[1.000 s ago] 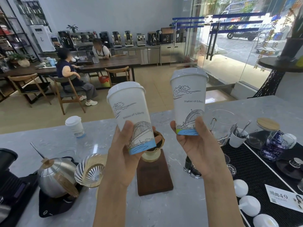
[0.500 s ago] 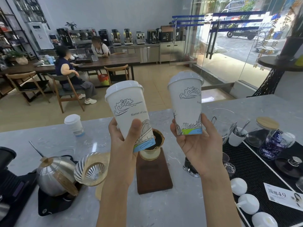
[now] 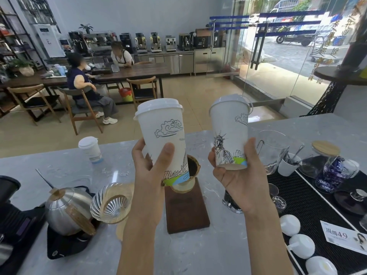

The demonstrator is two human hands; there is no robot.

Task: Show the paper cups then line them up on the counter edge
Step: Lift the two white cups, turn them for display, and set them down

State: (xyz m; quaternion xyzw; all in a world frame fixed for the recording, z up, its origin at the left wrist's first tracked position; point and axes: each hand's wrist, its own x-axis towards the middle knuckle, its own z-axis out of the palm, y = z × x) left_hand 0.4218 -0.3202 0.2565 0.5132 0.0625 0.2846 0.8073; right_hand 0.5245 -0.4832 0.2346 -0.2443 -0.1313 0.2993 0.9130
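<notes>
A: Item one?
B: Tall white paper cup with a white plastic lid and a line-drawn cloud (image 3: 164, 133), held upright in the left hand (image 3: 151, 175). The thumb presses its near face and the fingers wrap the far side, so the hand is closed round the lower half. The cup's blue-and-green base band shows just right of the thumb.

A: Item two?
B: Shorter-looking white paper cup with a grey-white lid and a Statue of Liberty sketch (image 3: 230, 133), tilted slightly, gripped by the right hand (image 3: 238, 179). Thumb on its left side, fingers on its right, base rim just above the palm.

A: Both off the surface?
B: Yes, raised above the grey marbled stone worktop (image 3: 198, 255), apart from each other, side by side.

A: Any third cup?
B: A small white lidded paper cup with a blue base (image 3: 90, 148) stands at the worktop's far edge, well to the left of the left hand.

A: Beneath the hands?
B: A dark wooden block carrying a brown-rimmed dripper (image 3: 186, 207), between the two wrists.
</notes>
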